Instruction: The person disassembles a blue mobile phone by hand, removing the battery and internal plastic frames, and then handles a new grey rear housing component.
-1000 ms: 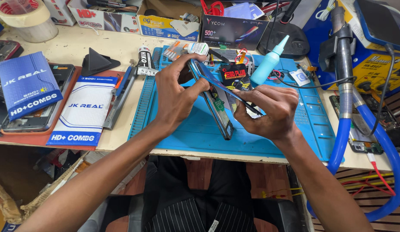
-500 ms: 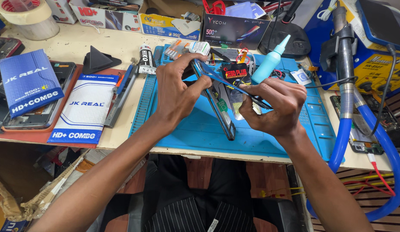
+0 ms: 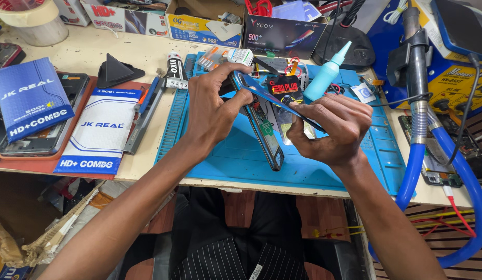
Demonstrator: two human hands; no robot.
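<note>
Both hands' grips pinch a thin blue screen panel point(image 3: 274, 98), lifted above the open phone point(image 3: 264, 132).

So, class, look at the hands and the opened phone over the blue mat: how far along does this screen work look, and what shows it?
Done: the phone is opened, its inner boards showing. In hand: the left hand props the phone body on edge on the blue mat, while the right hand holds the thin screen panel lifted off it. Left: the panel is not seated flat; the pale blue glue bottle stands behind, untouched.
</note>
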